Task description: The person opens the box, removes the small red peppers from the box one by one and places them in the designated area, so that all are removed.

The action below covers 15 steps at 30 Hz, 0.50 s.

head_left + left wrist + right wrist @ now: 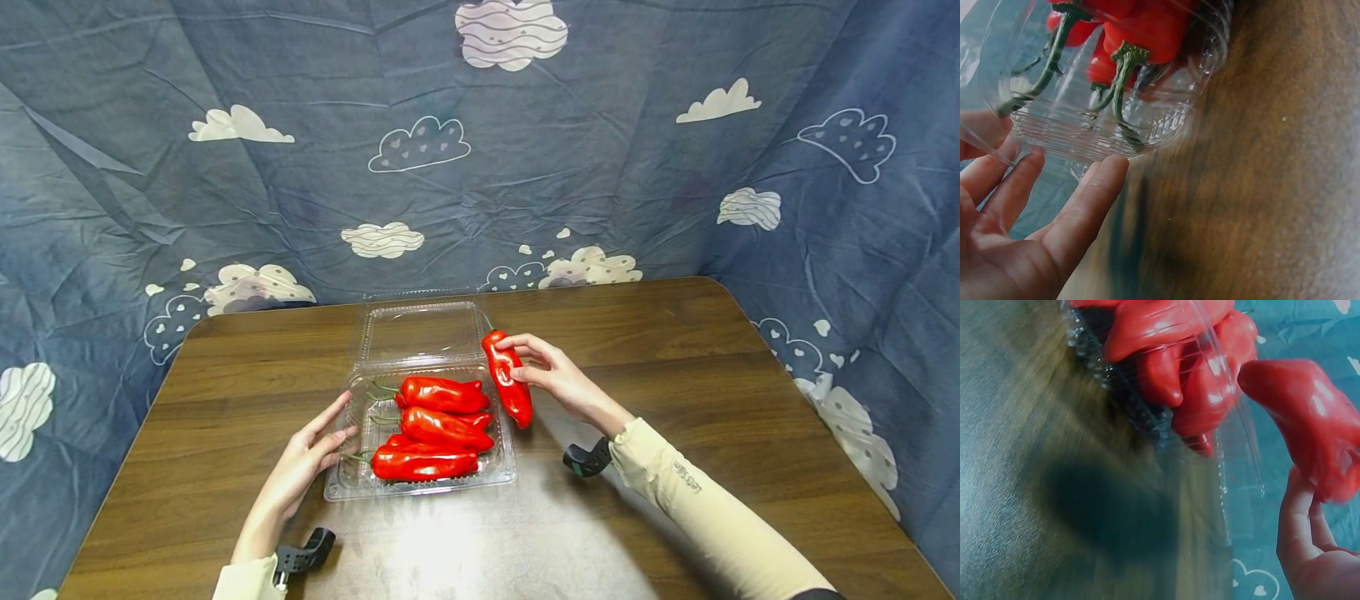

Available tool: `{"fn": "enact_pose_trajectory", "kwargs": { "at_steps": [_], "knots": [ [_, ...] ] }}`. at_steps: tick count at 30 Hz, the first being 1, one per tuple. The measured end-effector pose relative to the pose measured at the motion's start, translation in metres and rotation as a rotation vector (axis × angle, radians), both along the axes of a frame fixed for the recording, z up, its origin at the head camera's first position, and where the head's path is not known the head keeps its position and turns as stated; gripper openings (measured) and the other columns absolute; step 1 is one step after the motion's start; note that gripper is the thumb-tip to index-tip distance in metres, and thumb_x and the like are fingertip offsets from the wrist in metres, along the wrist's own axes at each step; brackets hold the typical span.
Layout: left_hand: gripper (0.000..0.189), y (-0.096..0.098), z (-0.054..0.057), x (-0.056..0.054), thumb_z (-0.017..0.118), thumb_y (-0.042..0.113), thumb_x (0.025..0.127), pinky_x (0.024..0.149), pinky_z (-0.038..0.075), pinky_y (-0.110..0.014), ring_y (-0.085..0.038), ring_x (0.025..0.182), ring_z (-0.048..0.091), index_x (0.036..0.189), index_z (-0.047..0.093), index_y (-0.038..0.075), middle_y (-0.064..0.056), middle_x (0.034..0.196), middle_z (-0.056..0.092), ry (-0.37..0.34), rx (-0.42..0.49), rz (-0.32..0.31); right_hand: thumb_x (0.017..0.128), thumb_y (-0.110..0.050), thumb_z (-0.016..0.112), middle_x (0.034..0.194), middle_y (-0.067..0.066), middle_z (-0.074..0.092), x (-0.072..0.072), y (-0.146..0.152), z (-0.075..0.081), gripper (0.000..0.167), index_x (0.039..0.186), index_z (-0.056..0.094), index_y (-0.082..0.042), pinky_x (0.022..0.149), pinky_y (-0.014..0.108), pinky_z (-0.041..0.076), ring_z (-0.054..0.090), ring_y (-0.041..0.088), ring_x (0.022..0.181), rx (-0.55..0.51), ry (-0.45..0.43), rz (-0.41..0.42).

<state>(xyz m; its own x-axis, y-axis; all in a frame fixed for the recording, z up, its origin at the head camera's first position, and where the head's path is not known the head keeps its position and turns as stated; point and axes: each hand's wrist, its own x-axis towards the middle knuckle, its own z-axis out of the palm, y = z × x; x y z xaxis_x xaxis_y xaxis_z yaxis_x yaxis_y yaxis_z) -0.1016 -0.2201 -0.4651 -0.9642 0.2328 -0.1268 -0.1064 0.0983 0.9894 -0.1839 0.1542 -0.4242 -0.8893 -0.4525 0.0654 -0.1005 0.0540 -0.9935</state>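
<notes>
My right hand (558,379) pinches a long red pepper (513,392) between fingers and thumb, just off the right side of a clear plastic clamshell box (420,492). The held pepper's green stem points away from me, its tip towards me. Several more red peppers (446,427) lie crosswise in the box, their green stems (1119,94) to the left. My left hand (300,458) is at the box's left wall, fingers extended and fingertips right at the ridged plastic, as the left wrist view also shows. In the right wrist view, the held pepper (1310,419) is apart from those in the box.
The clear lid (423,329) of the box lies folded back towards the far edge of the brown wooden table (637,333). Behind and beside the table hangs a blue cloth (315,192) printed with clouds. Black wrist cameras (588,458) are strapped below both hands.
</notes>
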Motion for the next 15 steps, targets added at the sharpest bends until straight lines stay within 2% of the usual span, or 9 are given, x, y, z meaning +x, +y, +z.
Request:
{"fn": "enact_pose_trajectory", "kwargs": {
  "at_steps": [8,15],
  "knots": [
    [0.056,0.000,0.000,0.001,0.046,0.014,0.101,0.092,0.046,-0.029,-0.013,0.119,0.051,0.152,0.024,0.006,-0.011,0.157,0.016,0.004,-0.010,0.004,0.087,0.003,0.057,0.119,0.024,0.054,-0.001,0.007,-0.006,0.039,0.125,0.052,0.005,0.075,0.030,0.053,0.057,0.023,0.096,0.001,0.009,-0.053],
    [0.055,0.000,0.000,0.001,0.046,0.014,0.101,0.098,0.041,-0.044,-0.014,0.120,0.051,0.152,0.025,0.007,-0.011,0.157,0.018,0.001,-0.019,0.010,0.089,0.004,0.056,0.119,0.024,0.052,-0.003,0.014,-0.012,0.041,0.129,0.050,0.005,0.073,0.029,0.054,0.060,0.017,0.090,-0.034,-0.045,-0.102]
  ]
}}
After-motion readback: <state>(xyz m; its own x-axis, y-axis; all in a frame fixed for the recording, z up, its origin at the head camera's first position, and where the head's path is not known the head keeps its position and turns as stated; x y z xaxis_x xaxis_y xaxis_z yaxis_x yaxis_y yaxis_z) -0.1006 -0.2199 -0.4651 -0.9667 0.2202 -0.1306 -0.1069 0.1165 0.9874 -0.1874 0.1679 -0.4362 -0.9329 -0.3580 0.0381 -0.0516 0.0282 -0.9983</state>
